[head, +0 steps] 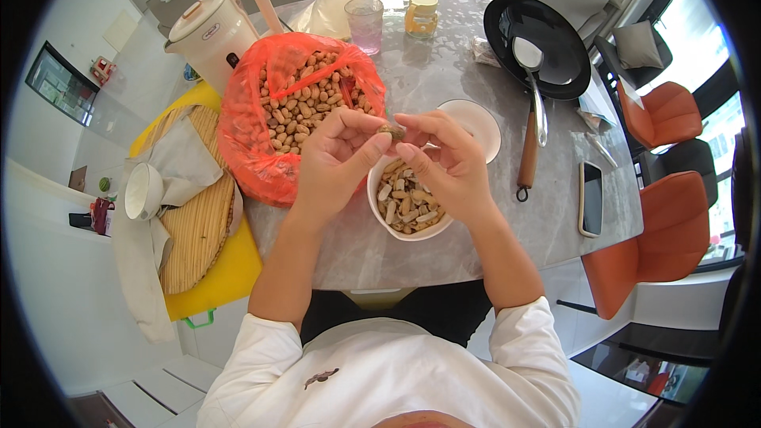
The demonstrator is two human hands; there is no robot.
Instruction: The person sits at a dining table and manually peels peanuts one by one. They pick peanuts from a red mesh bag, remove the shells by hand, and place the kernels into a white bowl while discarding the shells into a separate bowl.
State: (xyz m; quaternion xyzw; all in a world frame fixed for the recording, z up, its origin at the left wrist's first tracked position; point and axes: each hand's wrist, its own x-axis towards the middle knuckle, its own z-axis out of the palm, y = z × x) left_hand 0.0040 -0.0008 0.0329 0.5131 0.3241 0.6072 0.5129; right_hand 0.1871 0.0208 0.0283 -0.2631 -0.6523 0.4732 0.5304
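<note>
Between the fingertips of my left hand [334, 160] is a single peanut [392, 130], brownish and small. My right hand [453, 160] closes on the peanut's other side with thumb and forefinger. Below both hands stands a white bowl [376, 199] filled with peanut shells [409, 207]. A red plastic bag [252, 131], its top spread wide, lies left of my hands and is full of unshelled peanuts [303, 110]. Beyond my right hand rests a round white dish [484, 122], its contents mostly hidden by that hand.
A black wok [559, 65] holds a metal spatula [538, 101] at the right. A phone [591, 199] lies near the right edge. Behind the bag are an electric kettle [205, 35], a glass [364, 27] and a jar [422, 15]. A slatted round mat [199, 238] lies left.
</note>
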